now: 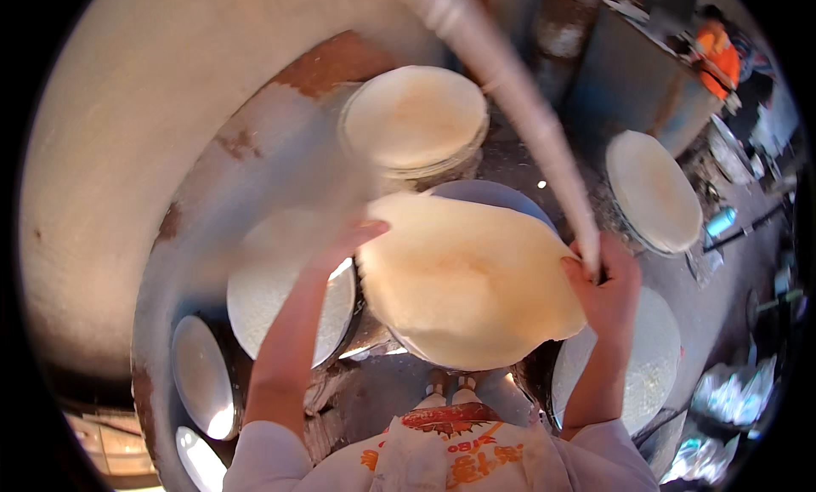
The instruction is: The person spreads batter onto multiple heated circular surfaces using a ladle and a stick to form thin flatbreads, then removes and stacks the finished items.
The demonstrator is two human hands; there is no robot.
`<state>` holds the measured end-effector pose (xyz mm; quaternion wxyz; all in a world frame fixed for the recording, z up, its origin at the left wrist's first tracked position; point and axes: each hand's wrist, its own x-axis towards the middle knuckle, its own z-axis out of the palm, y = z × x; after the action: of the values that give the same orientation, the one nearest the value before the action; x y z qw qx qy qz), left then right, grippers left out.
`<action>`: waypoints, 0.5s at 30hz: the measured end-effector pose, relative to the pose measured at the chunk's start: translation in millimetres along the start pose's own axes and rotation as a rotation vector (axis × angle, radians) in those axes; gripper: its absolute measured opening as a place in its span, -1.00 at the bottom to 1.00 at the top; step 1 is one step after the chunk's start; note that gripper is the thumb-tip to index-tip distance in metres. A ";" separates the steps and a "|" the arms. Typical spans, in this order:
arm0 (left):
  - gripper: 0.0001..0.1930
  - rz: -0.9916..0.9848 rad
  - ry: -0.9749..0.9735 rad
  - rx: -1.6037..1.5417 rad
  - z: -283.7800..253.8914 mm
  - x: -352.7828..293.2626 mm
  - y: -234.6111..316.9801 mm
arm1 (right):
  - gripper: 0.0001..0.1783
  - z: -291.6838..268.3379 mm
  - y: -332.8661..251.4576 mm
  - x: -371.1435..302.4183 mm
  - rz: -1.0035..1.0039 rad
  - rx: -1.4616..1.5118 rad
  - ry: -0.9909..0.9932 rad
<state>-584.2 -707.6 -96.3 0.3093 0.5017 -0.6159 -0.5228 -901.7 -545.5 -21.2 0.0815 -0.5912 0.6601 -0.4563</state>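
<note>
A large, thin, pale flatbread (pixel 459 279) with a browned middle is spread between my hands above a round plate (pixel 501 199). At its upper left edge my left hand (pixel 361 234) has its fingers closed on the rim, partly behind a grey blur. On the right edge my right hand (pixel 608 279) is closed, fingers bent against the sheet. A long, pale, blurred strip (pixel 527 109) comes down from the top of the view to my right hand; whether I grip it as well is unclear.
A stack of flatbreads (pixel 416 118) stands farther off, and another flatbread (pixel 654 190) lies to the right. Round pans (pixel 289 313) sit at the left, with a whitish round surface (pixel 629 356) at the right. A person in orange (pixel 718 58) is in the far right.
</note>
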 end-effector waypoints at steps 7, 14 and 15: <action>-0.76 0.218 -0.231 0.082 77.0 44.2 144.4 | -0.60 -97.6 97.1 52.9 0.256 0.326 -0.096; -0.85 1.415 0.096 0.440 271.8 100.4 254.0 | -0.78 -265.2 172.2 95.5 0.315 0.126 0.328; -0.89 1.409 -0.018 0.456 297.5 107.6 248.6 | -0.89 -274.2 191.3 89.8 0.321 0.106 0.301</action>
<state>-959.6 -722.1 47.6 0.4547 0.0352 -0.8877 -0.0636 -1240.1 -505.6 40.3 0.0846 -0.3986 0.7254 -0.5547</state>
